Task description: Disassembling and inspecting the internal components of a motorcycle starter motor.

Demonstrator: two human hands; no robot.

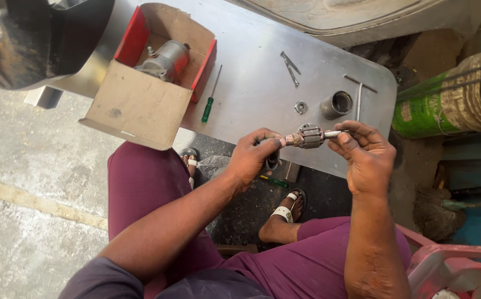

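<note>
Seated person, both bare hands raised over the near edge of a flat grey sheet-metal table. Between the hands: a small metal motor armature with a copper-coloured winding core on a steel shaft, held level, just above and inside the table's front edge.

Left hand: fingertips pinched on the left end of the shaft, thumb pressed against it. Right hand: fingers closed on the right end of the shaft, thumb on top. Armature is carried wholly by the two hands; whether it touches the table cannot be told.

Just beyond the armature, on the table: a short grey metal cylinder sleeve, open end up; a small round bearing ring beside it on the left; a thin T-shaped steel rod to the right, near the rounded table corner. Farther back: a pair of thin steel bolts. To the left: a green-handled screwdriver, lying beside an open cardboard box with red sides that holds a grey motor housing; the box overhangs the table's front edge.

Open table surface lies between screwdriver and bearing ring.
</note>
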